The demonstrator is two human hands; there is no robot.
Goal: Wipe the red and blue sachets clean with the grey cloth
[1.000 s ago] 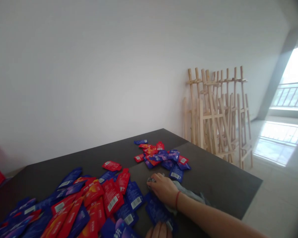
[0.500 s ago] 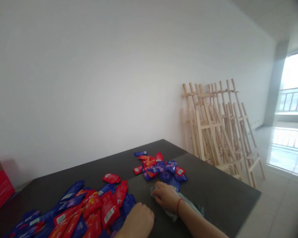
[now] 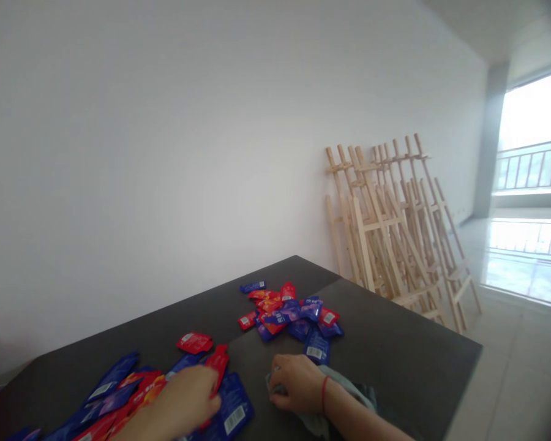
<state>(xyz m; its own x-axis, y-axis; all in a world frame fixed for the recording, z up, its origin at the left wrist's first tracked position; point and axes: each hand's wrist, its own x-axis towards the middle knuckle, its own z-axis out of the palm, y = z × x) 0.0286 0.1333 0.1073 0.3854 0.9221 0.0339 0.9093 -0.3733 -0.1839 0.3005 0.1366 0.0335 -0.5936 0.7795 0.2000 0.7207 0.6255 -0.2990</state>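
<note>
My left hand, smeared by motion, is over the near heap of packets at the lower left. Its fingertips are beside a red packet; whether they grip it I cannot tell. Just right of that hand lies a blue packet with a white barcode label. My right hand, a red string round its wrist, is closed on a grey-green cloth resting on the dark table. Beyond it is a second, smaller pile of red and blue packets, with another blue packet at its near side.
The dark table has its far edge along a pale wall. Several wooden easels lean together at the right, behind the table corner. A single red packet lies between the two piles.
My left hand has moved left over the near heap, uncovering a blue packet. The right hand remains on the cloth, and the whole view has shifted slightly.
</note>
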